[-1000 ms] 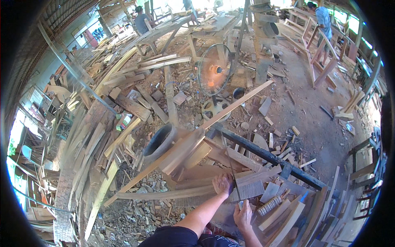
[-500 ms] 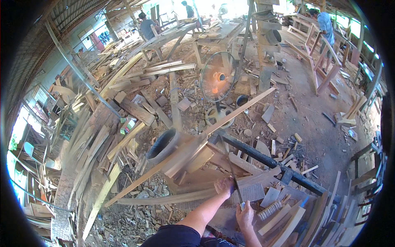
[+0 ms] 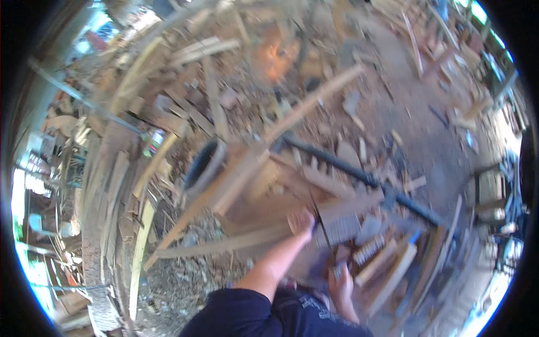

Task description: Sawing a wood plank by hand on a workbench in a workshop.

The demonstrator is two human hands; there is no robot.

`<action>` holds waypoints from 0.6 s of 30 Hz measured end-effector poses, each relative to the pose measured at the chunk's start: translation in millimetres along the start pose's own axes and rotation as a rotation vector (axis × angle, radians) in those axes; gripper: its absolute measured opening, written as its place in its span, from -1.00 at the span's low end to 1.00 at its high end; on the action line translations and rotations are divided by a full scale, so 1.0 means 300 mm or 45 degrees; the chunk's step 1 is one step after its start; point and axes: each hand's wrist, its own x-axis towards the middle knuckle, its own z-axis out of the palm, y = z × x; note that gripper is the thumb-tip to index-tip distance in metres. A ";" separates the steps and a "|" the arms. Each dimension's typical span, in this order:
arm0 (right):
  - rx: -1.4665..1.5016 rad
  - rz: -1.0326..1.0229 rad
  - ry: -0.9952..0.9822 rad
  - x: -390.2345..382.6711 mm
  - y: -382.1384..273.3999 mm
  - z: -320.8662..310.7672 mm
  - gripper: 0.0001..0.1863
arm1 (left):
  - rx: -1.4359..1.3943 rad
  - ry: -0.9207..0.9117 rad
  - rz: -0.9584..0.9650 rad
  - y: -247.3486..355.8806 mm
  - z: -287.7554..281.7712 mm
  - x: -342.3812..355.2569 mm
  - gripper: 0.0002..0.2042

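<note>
Scattered timber surrounds both hands: right hand (image 3: 341, 281) grips a thin blade (image 3: 323, 227) pointing away; left hand (image 3: 301, 222) presses a board (image 3: 342, 216).

Pale tan wooden planks (image 3: 224, 245) near centre; black pipe (image 3: 359, 175) to the right; dark navy sleeve (image 3: 241, 314) nearest; orange glow (image 3: 275, 56) far off; brown dirt floor (image 3: 415, 106).

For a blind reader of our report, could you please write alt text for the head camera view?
A blurred fisheye view looks down on a person's left hand pressed on stacked wood pieces, while the right hand grips a thin dark tool rising toward them. Planks and offcuts litter the dirt floor, with a long dark pipe lying beyond the hands.
</note>
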 end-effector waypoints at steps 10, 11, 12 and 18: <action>0.021 -0.097 0.135 -0.037 -0.037 -0.005 -0.71 | 0.274 0.706 0.234 -0.090 0.180 0.113 -0.50; 0.052 -0.114 0.145 -0.054 -0.030 -0.009 -0.71 | 0.278 0.613 0.179 -0.087 0.180 0.112 -0.50; 0.065 -0.027 0.102 -0.062 -0.022 -0.004 -0.71 | 0.313 0.832 0.263 -0.091 0.178 0.104 -0.51; 0.053 -0.162 0.234 0.060 -0.043 0.074 -0.73 | 0.202 0.584 0.188 -0.071 0.141 0.098 -0.58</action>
